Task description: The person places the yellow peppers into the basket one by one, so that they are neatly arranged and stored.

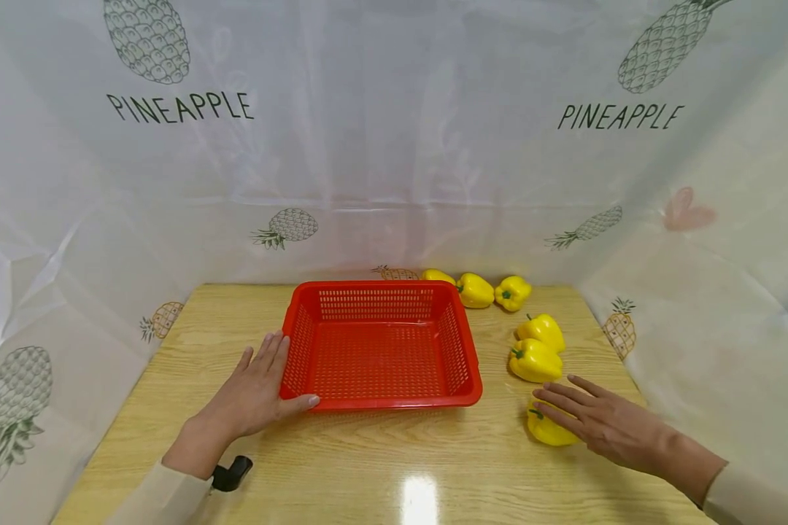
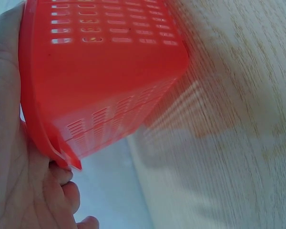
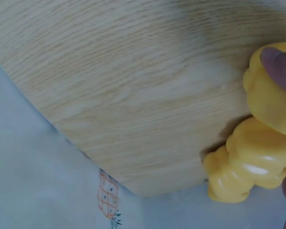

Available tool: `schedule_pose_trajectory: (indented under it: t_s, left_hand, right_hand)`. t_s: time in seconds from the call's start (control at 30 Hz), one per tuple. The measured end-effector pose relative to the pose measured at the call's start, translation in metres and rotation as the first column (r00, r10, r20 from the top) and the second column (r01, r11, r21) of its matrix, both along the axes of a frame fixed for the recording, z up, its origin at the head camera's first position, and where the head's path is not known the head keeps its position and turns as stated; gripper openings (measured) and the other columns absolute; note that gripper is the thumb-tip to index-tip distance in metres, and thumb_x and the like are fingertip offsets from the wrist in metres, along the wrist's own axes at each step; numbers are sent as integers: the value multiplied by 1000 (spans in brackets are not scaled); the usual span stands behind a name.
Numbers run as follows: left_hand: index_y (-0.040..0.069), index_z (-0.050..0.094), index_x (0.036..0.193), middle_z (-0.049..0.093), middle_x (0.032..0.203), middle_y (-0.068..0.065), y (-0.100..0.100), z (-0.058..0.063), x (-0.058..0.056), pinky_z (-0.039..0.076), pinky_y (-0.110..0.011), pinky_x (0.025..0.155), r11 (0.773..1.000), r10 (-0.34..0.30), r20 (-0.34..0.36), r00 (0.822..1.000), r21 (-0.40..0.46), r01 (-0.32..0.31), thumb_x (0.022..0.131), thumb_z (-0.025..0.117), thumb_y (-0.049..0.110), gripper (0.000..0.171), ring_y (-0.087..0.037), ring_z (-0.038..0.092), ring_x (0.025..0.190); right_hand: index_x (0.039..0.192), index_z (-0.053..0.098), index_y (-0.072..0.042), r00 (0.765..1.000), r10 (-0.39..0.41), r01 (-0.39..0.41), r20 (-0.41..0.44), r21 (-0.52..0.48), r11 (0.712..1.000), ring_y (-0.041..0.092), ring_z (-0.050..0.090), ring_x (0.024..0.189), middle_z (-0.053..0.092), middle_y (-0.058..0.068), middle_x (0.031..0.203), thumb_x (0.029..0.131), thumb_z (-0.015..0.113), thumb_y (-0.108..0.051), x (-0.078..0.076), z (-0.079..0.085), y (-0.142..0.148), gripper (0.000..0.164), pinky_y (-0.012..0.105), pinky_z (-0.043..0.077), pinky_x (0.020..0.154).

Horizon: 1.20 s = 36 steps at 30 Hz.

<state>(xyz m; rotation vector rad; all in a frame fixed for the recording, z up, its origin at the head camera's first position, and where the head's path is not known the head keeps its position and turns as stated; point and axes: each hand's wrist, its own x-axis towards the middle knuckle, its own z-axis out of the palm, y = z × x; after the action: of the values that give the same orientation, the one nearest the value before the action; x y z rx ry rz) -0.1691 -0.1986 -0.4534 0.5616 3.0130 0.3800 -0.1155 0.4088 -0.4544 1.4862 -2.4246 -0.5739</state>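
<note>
My left hand [image 1: 252, 390] rests at the near left corner of a red plastic basket [image 1: 394, 402], its thumb by the front rim and its fingers straight along the left rim. In the left wrist view the perforated basket wall [image 2: 109, 71] rises beside the palm. My right hand [image 1: 604, 423] lies over the nearest yellow bell pepper [image 1: 551, 432], fingers extended and partly hiding it. The right wrist view shows a digit [image 3: 279, 69] touching that pepper [image 3: 271, 105]. Just beyond it, two more yellow bell peppers [image 1: 536, 361] lie close together.
Several yellow bell peppers [image 1: 476, 290] lie along the table's back edge, one partly behind the basket. A white pineapple-print sheet [image 1: 394, 160] encloses the back and sides of the wooden table [image 1: 341, 467]. Something black [image 1: 232, 473] shows by the left wrist.
</note>
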Motion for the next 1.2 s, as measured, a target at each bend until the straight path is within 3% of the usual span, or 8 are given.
schedule_pose_trajectory:
  t_s: [0.1,0.17,0.2,0.4,0.63,0.73,0.9,1.2]
  left_hand:
    - [-10,22,163,21,171,-31,1,0,0,15,-70,127,1000,0,-3,1000,-5,0,85,47,92,131,-49,18,160]
    - [-10,22,163,21,171,-31,1,0,0,15,-70,127,1000,1,-4,1000,-4,-1,85,48,92,131,-49,18,160]
    - [-10,22,163,21,171,-31,1,-1,0,15,-70,127,1000,0,-6,1000,-5,-1,86,49,91,130,-49,18,160]
    - [-10,21,163,20,171,-31,1,-1,-1,16,-69,127,1000,-6,-12,1000,-5,6,87,49,90,129,-49,18,160]
    - [-11,21,163,19,172,-30,1,1,0,17,-68,128,1000,-4,0,1000,4,4,87,50,89,129,-48,18,160]
    - [-11,21,163,19,172,-30,0,1,0,17,-67,128,1000,-3,2,1000,7,3,87,51,89,129,-48,18,160]
    - [-11,21,163,19,172,-30,0,1,0,17,-67,128,1000,-1,3,1000,12,1,87,50,90,130,-48,18,160]
    - [-11,20,163,19,172,-31,1,-2,0,17,-67,128,1000,0,4,1000,20,0,86,47,92,132,-49,16,160]
  right_hand:
    - [163,37,-14,999,14,-14,-50,-7,1000,23,26,161,43,7,165,115,32,-16,-1,-8,1,48,44,-3,134]
    - [164,37,-17,997,18,-19,-80,-11,1000,22,31,160,44,4,165,114,0,-14,-1,-12,2,62,45,0,135]
    - [164,36,-17,996,18,-19,-83,-12,1000,22,33,158,44,4,165,114,-3,-13,-1,-14,3,64,46,1,135]
    - [166,32,-16,993,13,-11,-118,11,1000,24,51,143,27,3,175,111,-7,-4,-4,-20,7,68,48,0,134]
    - [165,31,-12,994,-10,7,-111,-30,1000,28,60,135,-2,6,178,115,-4,-16,-8,-24,6,62,44,-4,133]
    - [163,32,-9,993,-17,12,-115,-37,999,30,60,135,20,9,176,115,-4,-17,-10,-24,3,61,44,-5,133]
    - [157,41,-8,990,-9,1,-138,-57,998,28,58,136,58,9,151,115,0,-14,-17,-25,-1,59,43,-1,134]
    - [157,42,-6,989,4,-16,-145,-83,996,27,57,137,57,11,154,115,1,-17,-25,-28,-8,60,43,13,134]
